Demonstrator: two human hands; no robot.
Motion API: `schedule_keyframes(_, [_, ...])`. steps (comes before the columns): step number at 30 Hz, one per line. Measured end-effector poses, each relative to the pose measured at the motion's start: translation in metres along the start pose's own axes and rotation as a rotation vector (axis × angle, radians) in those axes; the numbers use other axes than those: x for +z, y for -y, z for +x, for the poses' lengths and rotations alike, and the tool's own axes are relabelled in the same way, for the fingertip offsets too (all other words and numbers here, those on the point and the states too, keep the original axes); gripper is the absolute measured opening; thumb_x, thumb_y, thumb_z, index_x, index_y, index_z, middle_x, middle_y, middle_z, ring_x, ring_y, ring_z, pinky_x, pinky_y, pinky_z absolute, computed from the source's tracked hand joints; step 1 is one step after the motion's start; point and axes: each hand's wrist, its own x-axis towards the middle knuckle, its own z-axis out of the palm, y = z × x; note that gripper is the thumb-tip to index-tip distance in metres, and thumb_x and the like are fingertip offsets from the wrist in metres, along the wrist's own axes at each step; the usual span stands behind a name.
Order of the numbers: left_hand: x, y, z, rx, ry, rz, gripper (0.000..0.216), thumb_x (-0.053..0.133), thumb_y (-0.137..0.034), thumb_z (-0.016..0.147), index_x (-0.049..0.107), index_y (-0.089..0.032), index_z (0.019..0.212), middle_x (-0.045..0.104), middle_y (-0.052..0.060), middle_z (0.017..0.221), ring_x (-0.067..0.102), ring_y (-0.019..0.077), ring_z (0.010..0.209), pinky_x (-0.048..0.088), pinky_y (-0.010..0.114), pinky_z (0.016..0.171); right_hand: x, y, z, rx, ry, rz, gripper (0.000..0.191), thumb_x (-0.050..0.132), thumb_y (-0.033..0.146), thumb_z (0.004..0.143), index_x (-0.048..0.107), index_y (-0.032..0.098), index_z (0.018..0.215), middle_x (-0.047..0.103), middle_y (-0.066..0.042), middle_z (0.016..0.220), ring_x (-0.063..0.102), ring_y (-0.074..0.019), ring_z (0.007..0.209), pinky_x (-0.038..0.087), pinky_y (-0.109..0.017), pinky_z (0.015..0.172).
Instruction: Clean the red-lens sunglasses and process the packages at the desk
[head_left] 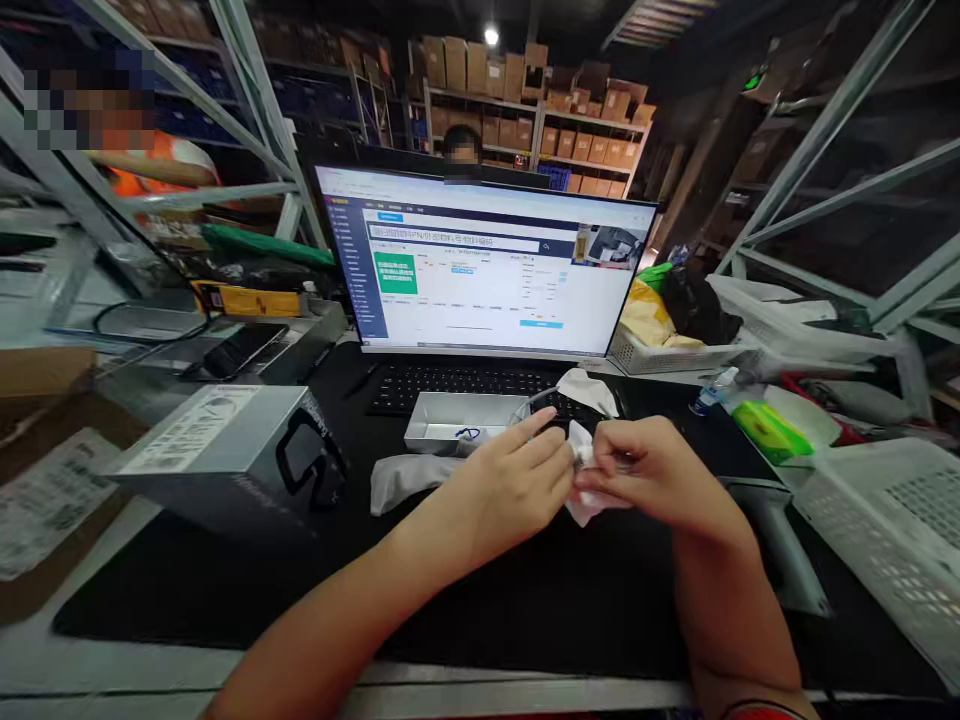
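Note:
Over the black desk mat, my left hand [517, 485] and my right hand [656, 470] meet at a crumpled white cloth or tissue [585, 508]. My right fingers are pinched on it, while my left fingers bend against its other side with the index finger stretched out. Whether something small lies inside the cloth is hidden. A thin grey wire-like piece [536, 398] shows just beyond my left fingertips. Behind the hands, another white cloth piece [589, 390] rests on the keyboard [442, 382]. A shallow silvery-white box [435, 410] holds a blue cord. Left of my hand lies a light grey pouch [405, 482].
A grey box [225, 440] with a dark printed outline stands left, beside a brown carton [52, 480]. The lit monitor [495, 270] is ahead. At right are a scanner-like grey handle [791, 555], a white basket [885, 530] and a small bottle [712, 390].

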Motion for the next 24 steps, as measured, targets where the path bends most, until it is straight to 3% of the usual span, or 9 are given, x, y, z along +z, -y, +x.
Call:
schedule_keyframes(4, [-0.004,0.009,-0.001,-0.006,-0.015,0.001,0.014,0.055,-0.012,0.098,0.068,-0.012,0.1,0.072,0.006,0.099,0.066,0.0199,0.106,0.042,0.047,0.12,0.001,-0.002,0.001,0.057,-0.042,0.107,0.03,0.074,0.027,0.083,0.054,0.017,0.063,0.059,0.004,0.061,0.047,-0.0057,0.056,0.034,-0.017,0.052])
schedule_keyframes(8, [-0.012,0.015,-0.004,-0.026,-0.018,-0.043,0.013,0.057,-0.013,0.098,0.067,-0.013,0.107,0.072,0.005,0.107,0.065,0.0188,0.112,0.038,0.05,0.123,-0.026,-0.016,-0.002,0.073,0.105,0.255,0.04,0.082,0.033,0.074,0.051,0.017,0.056,0.051,0.005,0.053,0.041,-0.0057,0.05,0.031,-0.019,0.046])
schedule_keyframes(11, [-0.012,0.013,-0.004,-0.033,-0.026,-0.058,0.013,0.058,-0.014,0.097,0.067,-0.012,0.107,0.072,0.005,0.107,0.065,0.0183,0.111,0.04,0.048,0.122,-0.037,-0.02,-0.004,0.098,0.141,0.316,0.045,0.086,0.037,0.07,0.048,0.018,0.054,0.048,0.005,0.051,0.04,-0.006,0.048,0.03,-0.019,0.045])
schedule_keyframes(19, [0.001,0.006,0.002,0.007,-0.025,-0.032,0.012,0.056,-0.013,0.098,0.068,-0.012,0.098,0.072,0.006,0.094,0.068,0.0195,0.101,0.045,0.047,0.118,0.003,0.004,0.003,0.107,-0.047,0.072,0.023,0.075,0.026,0.08,0.06,0.017,0.065,0.059,0.005,0.059,0.046,-0.0056,0.055,0.033,-0.017,0.051])
schedule_keyframes(24, [-0.011,0.016,-0.003,-0.03,-0.019,-0.092,0.013,0.057,-0.014,0.098,0.067,-0.013,0.106,0.073,0.005,0.103,0.066,0.0189,0.109,0.042,0.049,0.12,-0.027,-0.017,-0.003,0.186,0.191,0.401,0.025,0.081,0.031,0.075,0.062,0.017,0.067,0.064,0.001,0.062,0.049,-0.007,0.048,0.035,-0.018,0.043])
